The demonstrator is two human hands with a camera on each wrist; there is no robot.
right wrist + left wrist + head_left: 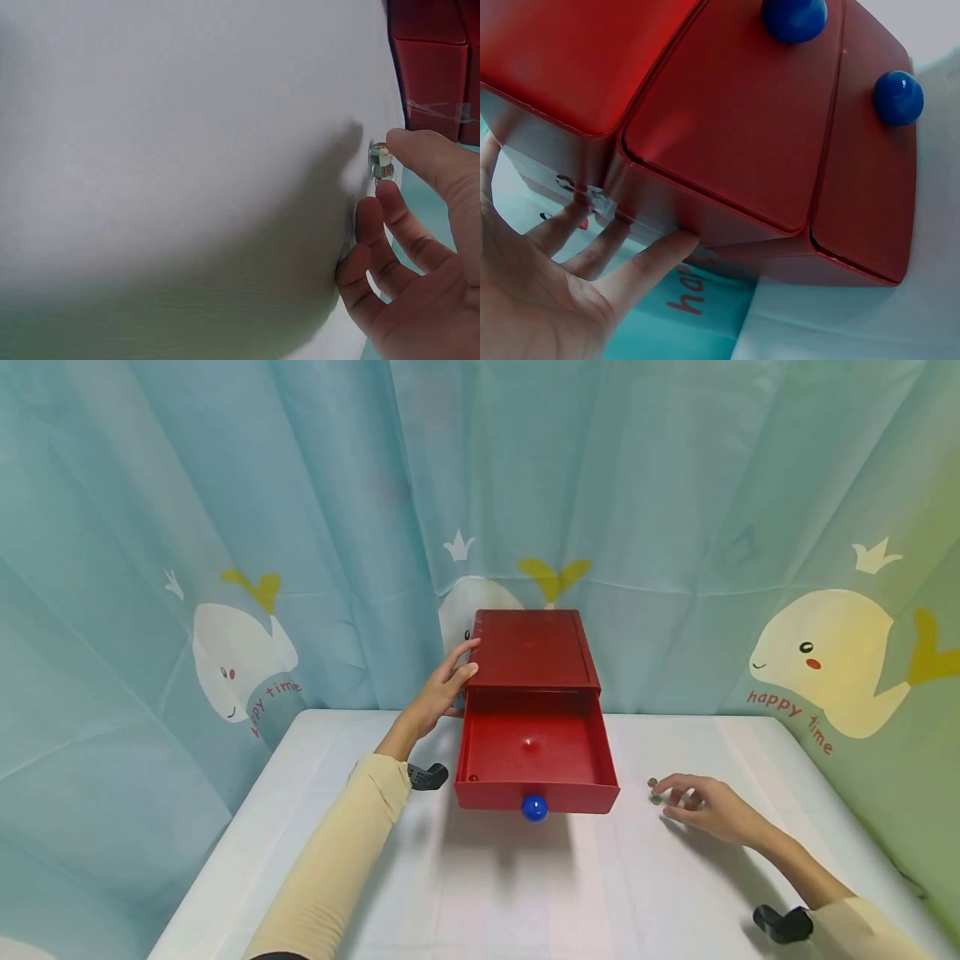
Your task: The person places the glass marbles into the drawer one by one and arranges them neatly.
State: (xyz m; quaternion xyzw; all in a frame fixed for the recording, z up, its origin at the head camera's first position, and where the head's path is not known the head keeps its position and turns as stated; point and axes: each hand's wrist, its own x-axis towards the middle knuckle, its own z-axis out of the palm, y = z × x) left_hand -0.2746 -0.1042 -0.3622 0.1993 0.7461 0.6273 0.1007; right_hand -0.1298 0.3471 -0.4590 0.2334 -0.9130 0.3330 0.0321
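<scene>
A red drawer cabinet [534, 647] stands at the back of the table with its top drawer [532, 752] pulled out. One small round brownish thing lies in that drawer's front left corner. My left hand [437, 693] rests against the cabinet's left side, fingers spread and fairly straight in the left wrist view. To the right of the cabinet, my right hand [708, 808] reaches down to small glass marbles [381, 155] on the table. Its thumb and a fingertip are on either side of them with the fingers slightly bent.
A blue knob [534, 807] sits on the pulled-out drawer's front. Below it, two closed drawers with blue knobs [898, 97] show in the left wrist view. A white cloth [360, 910] covers the table. Behind hangs a blue-green curtain [337, 527] with printed whales.
</scene>
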